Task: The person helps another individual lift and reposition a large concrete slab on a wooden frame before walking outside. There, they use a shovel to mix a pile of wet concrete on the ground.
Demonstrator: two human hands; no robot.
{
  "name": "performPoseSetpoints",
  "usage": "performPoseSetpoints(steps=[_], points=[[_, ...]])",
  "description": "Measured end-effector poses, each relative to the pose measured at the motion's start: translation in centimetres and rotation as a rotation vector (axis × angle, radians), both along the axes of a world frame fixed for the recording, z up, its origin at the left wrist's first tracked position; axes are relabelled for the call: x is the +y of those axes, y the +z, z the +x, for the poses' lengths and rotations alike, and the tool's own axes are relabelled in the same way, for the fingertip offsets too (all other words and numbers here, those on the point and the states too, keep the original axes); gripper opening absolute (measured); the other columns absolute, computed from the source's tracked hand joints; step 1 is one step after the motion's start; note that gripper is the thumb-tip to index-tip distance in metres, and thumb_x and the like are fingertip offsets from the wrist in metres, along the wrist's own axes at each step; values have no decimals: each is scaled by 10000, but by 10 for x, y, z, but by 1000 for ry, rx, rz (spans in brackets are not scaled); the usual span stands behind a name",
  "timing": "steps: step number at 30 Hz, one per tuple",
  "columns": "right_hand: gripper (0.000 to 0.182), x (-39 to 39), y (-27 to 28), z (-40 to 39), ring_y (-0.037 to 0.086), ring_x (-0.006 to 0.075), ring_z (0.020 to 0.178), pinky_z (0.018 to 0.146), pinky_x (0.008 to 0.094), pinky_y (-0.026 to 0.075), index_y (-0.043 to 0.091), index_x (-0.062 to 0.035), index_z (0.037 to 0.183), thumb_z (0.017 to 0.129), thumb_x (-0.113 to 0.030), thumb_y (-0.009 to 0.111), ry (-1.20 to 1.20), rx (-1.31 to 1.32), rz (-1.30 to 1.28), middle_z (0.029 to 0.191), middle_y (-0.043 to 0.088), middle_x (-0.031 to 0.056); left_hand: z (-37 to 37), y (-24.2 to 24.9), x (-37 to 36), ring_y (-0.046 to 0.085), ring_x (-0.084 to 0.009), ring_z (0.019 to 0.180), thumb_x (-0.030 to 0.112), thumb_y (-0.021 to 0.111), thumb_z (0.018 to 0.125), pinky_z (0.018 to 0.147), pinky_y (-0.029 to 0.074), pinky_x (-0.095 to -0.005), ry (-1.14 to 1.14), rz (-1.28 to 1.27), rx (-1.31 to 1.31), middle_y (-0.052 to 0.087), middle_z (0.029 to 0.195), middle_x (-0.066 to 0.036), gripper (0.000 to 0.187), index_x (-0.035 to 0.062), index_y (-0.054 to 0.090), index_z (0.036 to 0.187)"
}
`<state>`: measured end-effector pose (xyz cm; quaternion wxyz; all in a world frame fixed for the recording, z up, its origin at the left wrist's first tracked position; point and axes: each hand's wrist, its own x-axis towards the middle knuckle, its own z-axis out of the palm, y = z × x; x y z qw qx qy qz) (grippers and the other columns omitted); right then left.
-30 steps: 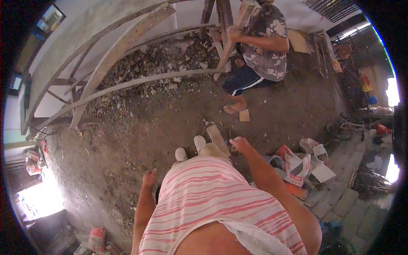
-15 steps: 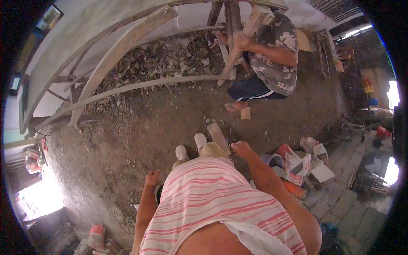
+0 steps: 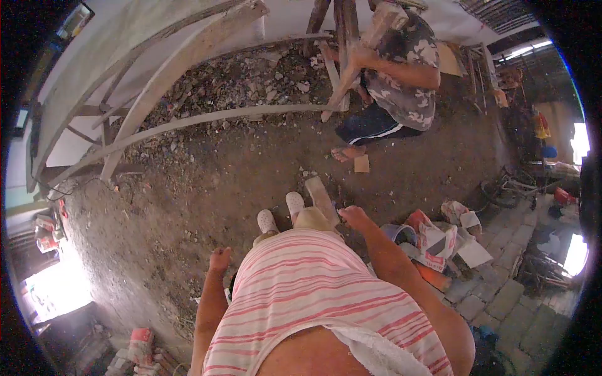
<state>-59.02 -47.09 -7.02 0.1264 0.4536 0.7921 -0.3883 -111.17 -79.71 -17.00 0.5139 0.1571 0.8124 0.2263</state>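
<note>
My left hand (image 3: pixel 220 259) hangs beside my left hip, fingers curled in, with nothing visible in it. In front of my right hip my right hand (image 3: pixel 353 217) is closed; what it holds, if anything, is too small to make out. Close to its fingers lies a short wooden board (image 3: pixel 322 198), its near end partly hidden by my knee. My feet in light clogs (image 3: pixel 266 221) stand on the dirt floor (image 3: pixel 238 175).
A crouching person (image 3: pixel 401 75) in a camouflage shirt grips a timber post (image 3: pixel 345 31) ahead. A curved wooden frame (image 3: pixel 163 88) spans the left, with rubble (image 3: pixel 251 81) behind it. A bucket (image 3: pixel 401 234), torn bags (image 3: pixel 436 238) and paving blocks (image 3: pixel 501 297) lie to the right.
My left hand has shifted slightly outward and its fingers look more curled. My right hand has risen slightly beside the board. The other person's upper body has leaned a little.
</note>
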Motion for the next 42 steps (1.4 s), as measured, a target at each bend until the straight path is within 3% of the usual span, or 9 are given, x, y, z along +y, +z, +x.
performPoseSetpoints(steps=[1,4,7,9,28,30,37,39,42], points=[[391,1,-4,0,617,343,833,733,446,483,660,-55,841,909,-370,440,1,1,2,839,649,179,-5,-16,-9,635,-285,794,427,587,802,709,465,-390,90,83,-90,655,812,-190,493,-44,625,945],[409,3,-32,9,624,333,804,717,450,473,667,-55,798,880,-397,458,-130,-156,-143,802,660,160,29,97,39,630,-291,837,421,581,806,741,465,-384,-131,-149,125,652,869,-202,487,-41,629,955],[384,8,-27,10,648,233,636,608,372,514,618,-20,872,862,-396,543,146,-123,39,811,638,117,22,84,37,619,-332,908,430,567,812,792,459,-398,-141,-153,132,644,944,-226,504,-43,629,974],[405,10,10,-9,646,223,638,596,354,504,633,-8,870,854,-406,560,-577,-85,-390,806,653,115,19,60,33,610,-354,933,440,565,812,809,454,-410,-231,-131,235,641,960,-234,517,-43,629,983],[553,1,-14,3,623,312,719,678,446,466,665,-3,778,819,-535,523,-414,-102,-279,736,635,193,25,96,51,634,-355,904,446,623,762,780,472,-421,-211,-150,158,651,903,-241,507,-35,643,922],[489,2,-13,2,628,210,604,579,362,494,636,17,814,873,-455,522,-360,-100,-262,760,649,118,22,68,37,632,-353,919,452,618,762,795,472,-418,-181,-135,151,651,917,-242,510,-29,649,929],[464,23,-10,-8,622,209,600,556,379,485,639,17,817,847,-441,570,-436,-115,-334,742,639,111,24,67,41,616,-345,989,450,595,767,838,462,-412,-125,-165,151,648,972,-249,514,-9,662,989],[502,28,-1,-13,635,338,817,719,430,489,665,-25,840,841,-507,525,-497,-92,-322,816,661,175,23,54,40,616,-347,990,451,590,771,836,463,-412,-117,-189,156,646,977,-252,517,-9,661,995],[458,35,-1,-5,638,329,817,709,417,501,667,-35,889,825,-476,565,-220,33,-187,839,663,169,41,81,46,618,-353,979,460,583,777,829,465,-413,-130,-205,178,647,970,-250,523,-9,658,998]])
